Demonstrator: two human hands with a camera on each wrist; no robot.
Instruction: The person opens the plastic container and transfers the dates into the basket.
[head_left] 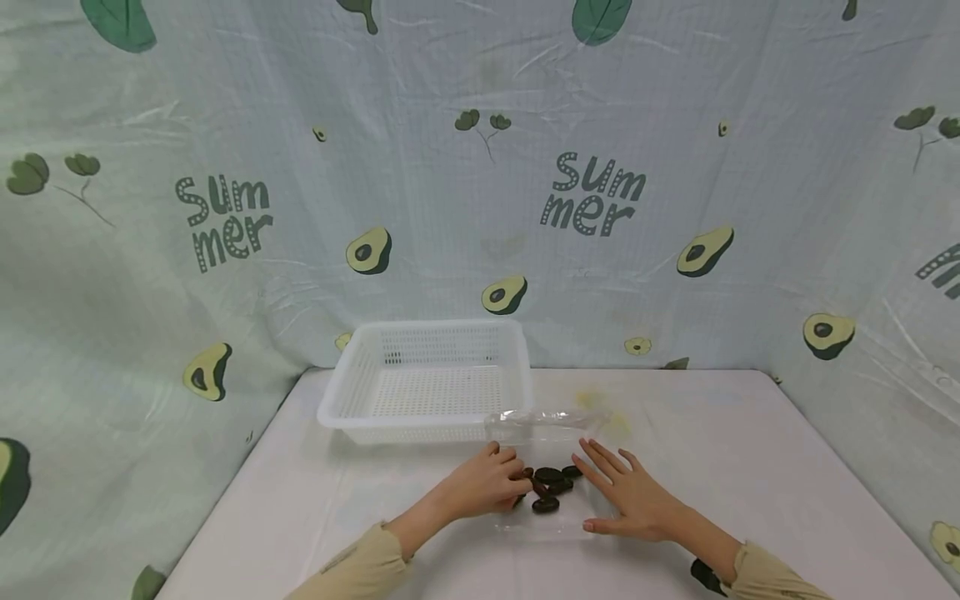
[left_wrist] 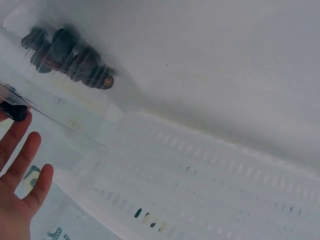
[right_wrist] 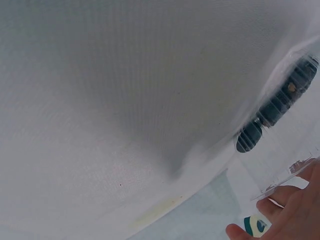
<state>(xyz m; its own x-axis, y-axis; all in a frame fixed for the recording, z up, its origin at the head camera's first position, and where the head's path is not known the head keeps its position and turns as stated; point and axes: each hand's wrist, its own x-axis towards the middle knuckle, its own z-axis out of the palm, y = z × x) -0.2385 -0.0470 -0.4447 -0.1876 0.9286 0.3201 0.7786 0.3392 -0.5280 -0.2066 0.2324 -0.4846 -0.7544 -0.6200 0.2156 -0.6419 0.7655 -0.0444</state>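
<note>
A clear plastic box with its lid folded back stands between my two hands. Inside lie several dark, glossy oval fruits, nearly black with brownish tints; the left wrist view shows them bunched behind the clear wall. My left hand reaches over the box's left side and pinches one dark oval fruit at its fingertips, the other fingers spread. My right hand has its fingers spread along the right side of the box. In the right wrist view, its fingertips are at the clear rim.
A white perforated plastic basket stands behind the box to the left, close to the lid. The white table meets a printed cloth backdrop at the back and sides. A black band is on the right wrist.
</note>
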